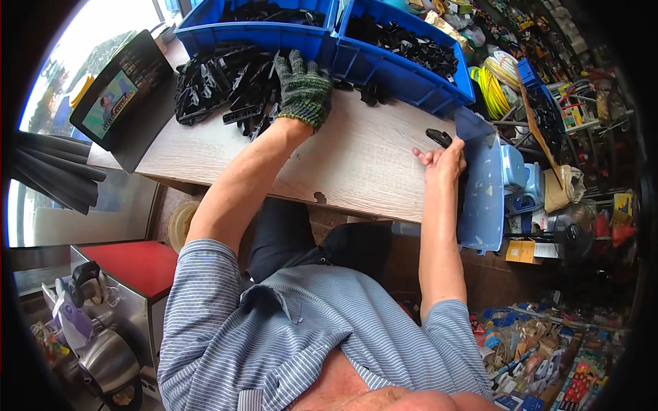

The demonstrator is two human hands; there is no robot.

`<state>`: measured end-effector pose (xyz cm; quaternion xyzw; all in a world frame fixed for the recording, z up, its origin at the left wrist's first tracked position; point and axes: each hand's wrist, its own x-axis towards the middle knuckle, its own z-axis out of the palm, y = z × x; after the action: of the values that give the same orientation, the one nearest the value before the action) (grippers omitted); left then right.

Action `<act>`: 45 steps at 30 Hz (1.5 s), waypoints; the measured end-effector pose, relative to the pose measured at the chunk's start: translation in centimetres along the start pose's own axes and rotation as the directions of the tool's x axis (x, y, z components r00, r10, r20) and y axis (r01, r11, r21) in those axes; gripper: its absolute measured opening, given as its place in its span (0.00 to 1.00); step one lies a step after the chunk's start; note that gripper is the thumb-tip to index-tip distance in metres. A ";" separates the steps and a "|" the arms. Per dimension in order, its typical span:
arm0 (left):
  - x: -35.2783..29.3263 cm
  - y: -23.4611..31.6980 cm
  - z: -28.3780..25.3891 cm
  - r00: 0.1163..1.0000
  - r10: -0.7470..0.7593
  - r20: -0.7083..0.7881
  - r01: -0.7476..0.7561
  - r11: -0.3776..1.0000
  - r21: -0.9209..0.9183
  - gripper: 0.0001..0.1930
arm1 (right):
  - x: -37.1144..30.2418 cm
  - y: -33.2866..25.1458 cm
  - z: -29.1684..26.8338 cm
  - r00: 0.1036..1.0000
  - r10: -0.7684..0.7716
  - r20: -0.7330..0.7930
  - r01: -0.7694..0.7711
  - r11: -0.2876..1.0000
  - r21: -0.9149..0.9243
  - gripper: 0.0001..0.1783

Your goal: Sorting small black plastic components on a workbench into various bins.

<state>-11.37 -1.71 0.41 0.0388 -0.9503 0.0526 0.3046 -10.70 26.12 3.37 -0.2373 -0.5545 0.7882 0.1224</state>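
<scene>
My left hand [304,92], in a dark green-grey knitted glove, reaches to the far side of the table with its fingers stretched out. It lies at the right edge of a heap of long black plastic parts [212,82], fingertips close to the blue bin behind. My bare right hand [442,159] is at the table's right end, beside a blue plastic container [482,198]. A small black plastic part [439,138] is pinched at its thumb and forefinger, while the other fingers point left. The exact grip is partly hidden.
Two blue bins with black parts, one at the back left [253,33] and one at the back right [397,75], line the table [356,161]. A few loose black pieces [372,94] lie before them. A tablet [123,96] stands at left; crowded shelves are at right.
</scene>
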 end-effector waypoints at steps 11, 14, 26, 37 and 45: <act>-2.8 1.6 -2.4 0.965 0.246 0.085 -0.227 0.956 -0.188 0.09 | 2.2 1.3 -1.7 0.992 -0.008 0.126 0.034 0.978 -0.208 0.15; -4.3 2.1 -3.1 0.968 0.220 0.118 -0.171 0.928 -0.332 0.10 | 1.5 2.5 0.9 0.967 0.036 0.252 0.043 0.952 -0.302 0.14; -7.4 2.5 -3.4 0.995 0.101 -0.013 -0.093 0.849 -0.520 0.11 | -0.7 4.3 9.4 0.887 -0.129 0.443 0.448 0.475 -0.758 0.27; -6.3 2.6 -3.5 0.996 0.088 0.000 -0.076 0.854 -0.515 0.05 | 2.7 7.1 9.6 0.668 -0.341 0.661 0.726 0.101 -0.681 0.20; -6.1 2.1 -3.8 0.992 0.008 -0.128 -0.083 0.806 -0.587 0.12 | 0.0 4.8 8.4 0.876 -0.135 0.462 0.448 0.580 -0.681 0.17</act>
<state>-4.44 1.12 -0.23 -0.0839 -0.9002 -0.2358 0.3564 -14.70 17.59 1.19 -0.0211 -0.8808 0.4717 0.0357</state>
